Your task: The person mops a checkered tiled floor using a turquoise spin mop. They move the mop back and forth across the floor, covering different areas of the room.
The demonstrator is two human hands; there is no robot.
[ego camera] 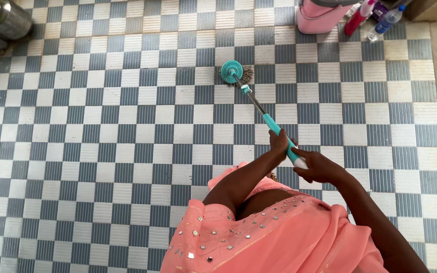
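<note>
Mop [237,73] in both hands: its round teal head with tan strands rests on the checkered floor [102,151] near the centre of the view, toward twelve o'clock from the person. The handle [259,105], metal in the middle with teal sections, slants from the head down toward five o'clock and ends in a teal and white grip. The left hand [280,143] is clenched around the teal part of that grip, higher along the handle, while the right hand [315,167] is wrapped around the white end just below it; the two hands sit just beside each other. Below them, at six o'clock, hangs the person's pink garment [274,237] sewn with small shiny studs. At one o'clock, along the far edge of the floor, stands a pink bucket [317,17], and just beside it lie a pink bottle [360,16] and a clear plastic bottle [386,23] with a blue cap. At eleven o'clock, in the far corner, sits a steel pot [11,20].
</note>
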